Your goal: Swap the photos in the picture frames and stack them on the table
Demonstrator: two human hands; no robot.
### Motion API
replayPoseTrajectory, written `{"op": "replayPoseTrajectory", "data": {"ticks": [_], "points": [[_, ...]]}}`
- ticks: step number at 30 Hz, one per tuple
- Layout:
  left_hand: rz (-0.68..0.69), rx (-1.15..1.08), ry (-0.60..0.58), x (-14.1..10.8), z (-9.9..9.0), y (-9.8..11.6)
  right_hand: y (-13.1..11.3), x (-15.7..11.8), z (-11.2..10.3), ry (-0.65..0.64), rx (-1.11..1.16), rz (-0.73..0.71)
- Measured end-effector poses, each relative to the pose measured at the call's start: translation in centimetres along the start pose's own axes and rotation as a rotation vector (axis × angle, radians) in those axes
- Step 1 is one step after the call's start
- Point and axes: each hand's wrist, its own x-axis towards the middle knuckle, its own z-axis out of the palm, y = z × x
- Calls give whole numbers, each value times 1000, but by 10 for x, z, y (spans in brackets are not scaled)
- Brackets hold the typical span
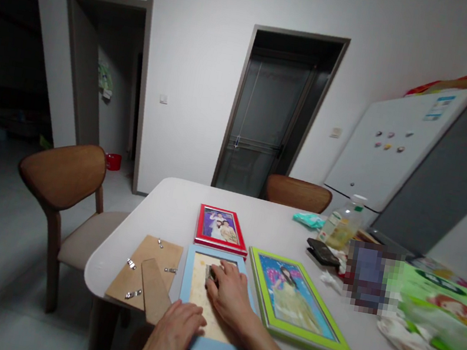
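Note:
A light blue picture frame (188, 278) lies near the table's front edge, with a cream sheet (214, 327) showing inside it. My left hand (175, 332) grips its lower left corner, thumb below and fingers on top. Inside the frame, my right hand (231, 294) has its fingers bent over a small dark item (211, 276), mostly hidden by them. Left of the frame lies a brown backing board (162, 252) with metal clips, its stand leg (154, 290) angled toward my left hand. A red framed photo (221, 227) is behind, and a green framed photo (295, 302) lies to the right.
On the table's right are a bottle (342, 223), a black wallet-like item (322, 252), a pixelated object (368, 278), crumpled tissues (405, 341) and a green package (444, 306). Wooden chairs stand at the left (66, 174) and far side (299, 193). A fridge (393, 145) is behind.

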Motion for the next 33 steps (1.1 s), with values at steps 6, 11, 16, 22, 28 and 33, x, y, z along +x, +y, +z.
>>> {"op": "replayPoseTrajectory", "data": {"ticks": [6,11,16,22,28,33], "points": [[-193,206,187,-33,-32,-69,-66,-10,-1,-63,235,-257],[-310,339,260,-53,-43,-124,-109,-12,18,-121,265,-226],[-230,267,332,-43,-50,-116,-104,-10,11,-76,569,-167],[-32,164,270,-12,-44,-44,-38,-41,-36,-63,647,-123],[-37,98,31,17,-11,3,25,-68,-50,-127,519,-9],[-69,97,0,25,5,2,39,-68,-34,-130,434,-35]]}}
